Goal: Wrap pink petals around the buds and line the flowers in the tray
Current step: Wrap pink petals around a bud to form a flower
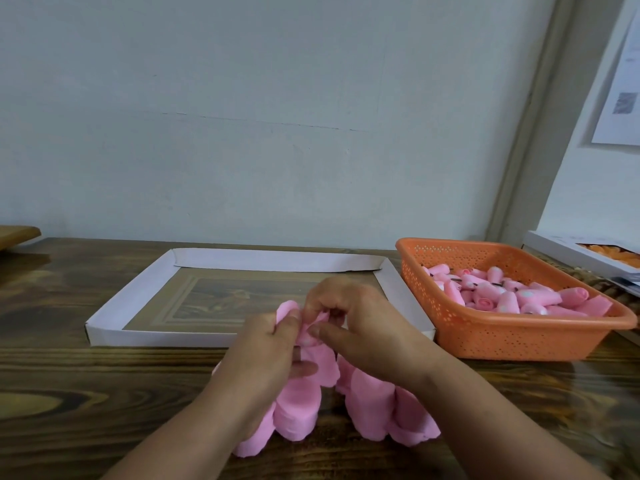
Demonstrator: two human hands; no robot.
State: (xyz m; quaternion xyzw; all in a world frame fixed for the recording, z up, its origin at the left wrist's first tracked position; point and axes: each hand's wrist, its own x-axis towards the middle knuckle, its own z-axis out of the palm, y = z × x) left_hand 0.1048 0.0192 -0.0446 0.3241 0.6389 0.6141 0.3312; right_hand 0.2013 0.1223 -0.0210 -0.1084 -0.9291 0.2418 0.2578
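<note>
The table (104, 393) carries a shallow white tray (277, 259) toward its far edge, and the tray holds no flowers yet, so the task appears to be at its start: the first wrap is in hand. At the table's far right corner an orange basket (512, 341) is heaped with rolled pink buds (502, 299). Near the front edge lie loose stacks of pink petals (374, 403), soft, thin and rounded.

Above them, the left hand (266, 355) and right hand (360, 327) meet over one bud with a petal (311, 329), both sets of fingers pinching it. The petal looks only partly curled round the bud. The next move probably calls for rolling the petal snug, then setting the flower along one tray wall.
</note>
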